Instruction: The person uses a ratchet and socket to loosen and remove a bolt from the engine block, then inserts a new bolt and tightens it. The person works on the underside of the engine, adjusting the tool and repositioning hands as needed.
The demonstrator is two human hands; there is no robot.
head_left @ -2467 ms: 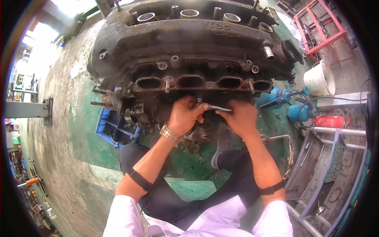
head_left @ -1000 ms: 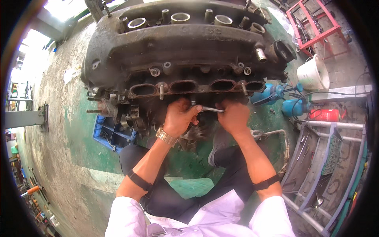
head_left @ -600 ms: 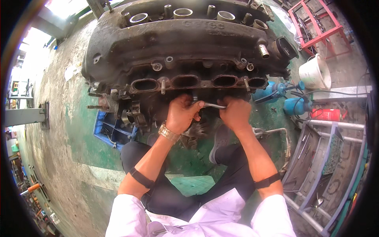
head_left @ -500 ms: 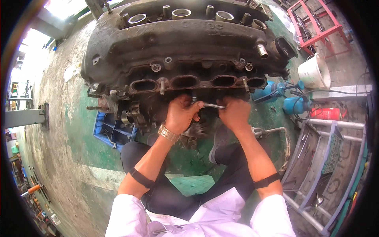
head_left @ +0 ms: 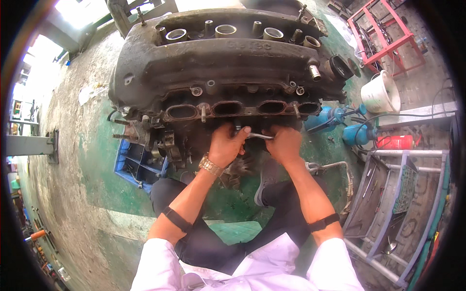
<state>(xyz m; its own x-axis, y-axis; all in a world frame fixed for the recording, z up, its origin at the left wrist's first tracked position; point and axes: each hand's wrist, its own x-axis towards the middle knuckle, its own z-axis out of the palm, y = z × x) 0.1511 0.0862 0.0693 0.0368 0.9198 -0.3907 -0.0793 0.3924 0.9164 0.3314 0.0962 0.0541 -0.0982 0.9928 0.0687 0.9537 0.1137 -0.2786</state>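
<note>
A large dark, grimy engine [head_left: 208, 60] with a valve cover and a row of oval ports stands in front of me. Just below the ports, my right hand [head_left: 286, 144] is closed round one end of a silver wrench [head_left: 260, 136]. My left hand [head_left: 226, 148], a metal watch on its wrist, is at the other end, its thumb against the wrench and its fingers curled under the engine's edge. A small bolt-like piece [head_left: 238, 128] shows beside the left thumb. What the wrench's far end sits on is hidden by the left hand and the shadow.
A blue divided crate [head_left: 143, 180] lies on the floor at left. To the right are blue bottle jacks [head_left: 359, 134], a white bucket [head_left: 380, 94], a red can [head_left: 397, 142] and a metal rack holding tools [head_left: 407, 154]. A red frame [head_left: 387, 38] stands far right.
The view has shifted slightly, so the engine sits a little lower in it. Both hands keep their hold, and the right end of the wrench appears tipped slightly nearer to me.
</note>
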